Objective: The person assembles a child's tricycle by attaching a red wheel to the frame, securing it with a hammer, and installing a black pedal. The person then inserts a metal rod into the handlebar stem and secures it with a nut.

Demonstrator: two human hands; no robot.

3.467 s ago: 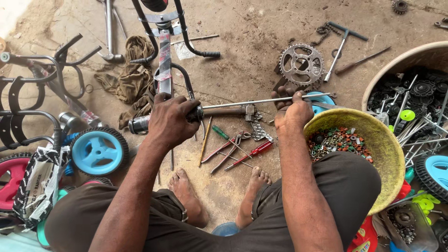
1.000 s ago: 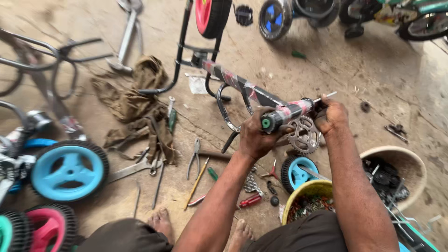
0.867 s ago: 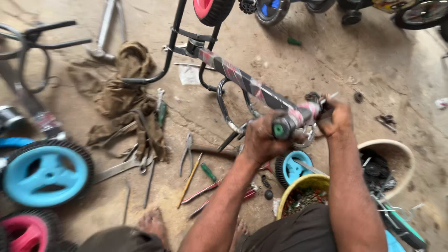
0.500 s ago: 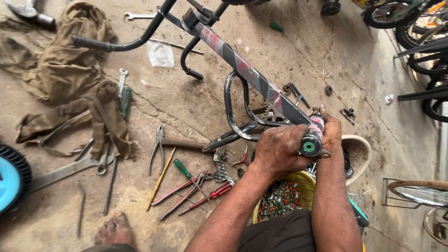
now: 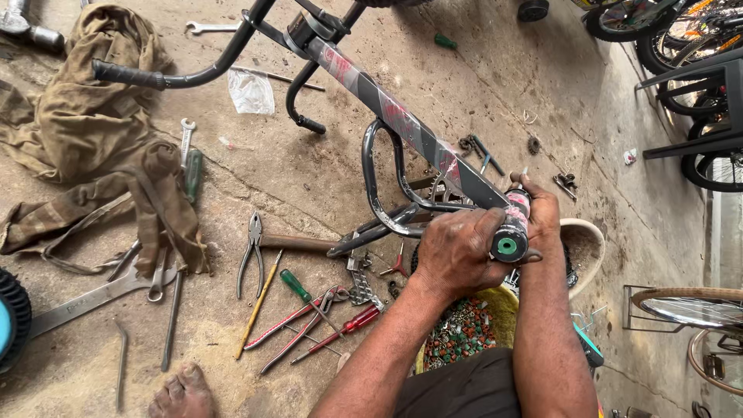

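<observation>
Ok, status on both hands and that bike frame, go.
Left hand and right hand both gripping the bike frame tube end. Frame lifted, tilted. Pliers, screwdrivers on floor below.

Blue wheel (image 5: 11,321) cut by left edge; right hand (image 5: 542,220) mostly behind frame tube (image 5: 418,139).

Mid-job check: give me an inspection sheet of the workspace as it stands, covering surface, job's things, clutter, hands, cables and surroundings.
Surface: bare, stained concrete floor.
Job's things: small bicycle frame lying tilted; its tube end has a green insert.
Clutter: pliers, green-handled screwdriver, red-handled screwdriver, large wrench, brown cloth, yellow bowl of small parts.
Hands: left hand grips the tube near its end; right hand holds the tube from the far side.
Cables: nothing seen.
Surroundings: bicycle wheels at right, blue wheel at left edge, a bare foot.
</observation>
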